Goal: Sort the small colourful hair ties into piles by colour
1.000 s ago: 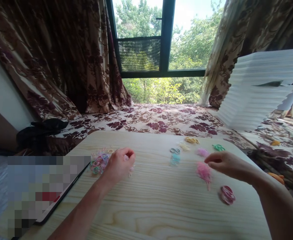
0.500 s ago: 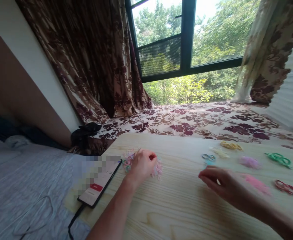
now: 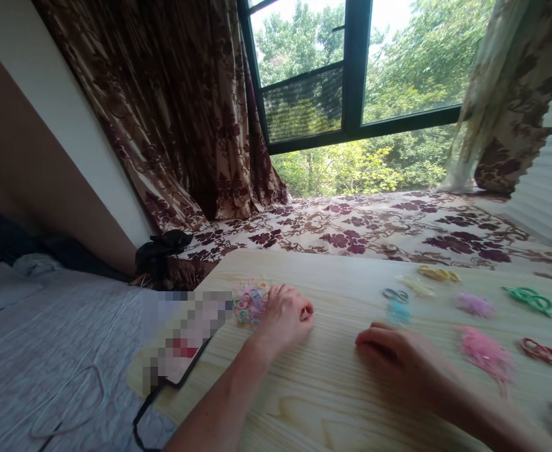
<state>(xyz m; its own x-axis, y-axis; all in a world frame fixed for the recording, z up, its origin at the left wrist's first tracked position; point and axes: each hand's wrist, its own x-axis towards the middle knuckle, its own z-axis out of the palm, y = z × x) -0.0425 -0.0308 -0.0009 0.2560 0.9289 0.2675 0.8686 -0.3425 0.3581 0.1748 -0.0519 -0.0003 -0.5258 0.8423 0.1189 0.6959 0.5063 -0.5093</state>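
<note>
My left hand [image 3: 285, 317] rests at the right side of a mixed pile of small coloured bands [image 3: 248, 304], covering part of it. Its fingers are curled closed, and whatever they may hold is hidden. Over the wooden table [image 3: 323, 402], my right hand [image 3: 398, 355] hovers or rests with thumb and fingers pressed together; I cannot make out anything in them. A light blue pile [image 3: 399, 312] and grey-blue rings [image 3: 395, 295] lie just beyond it. To its right are a pink pile [image 3: 485, 355] and red rings [image 3: 543, 351].
Farther back lie a lilac pile [image 3: 474, 305], a pale yellow pile [image 3: 416, 286], yellow rings [image 3: 438, 274] and green rings [image 3: 530, 300]. A phone [image 3: 186, 351] with a black cable [image 3: 139, 414] lies at the table's left edge. Beyond is a flowered cloth [image 3: 351, 232].
My left hand has moved right, uncovering more of the mixed pile. My right hand has shifted left and slightly nearer, so the light blue and pink piles show more fully.
</note>
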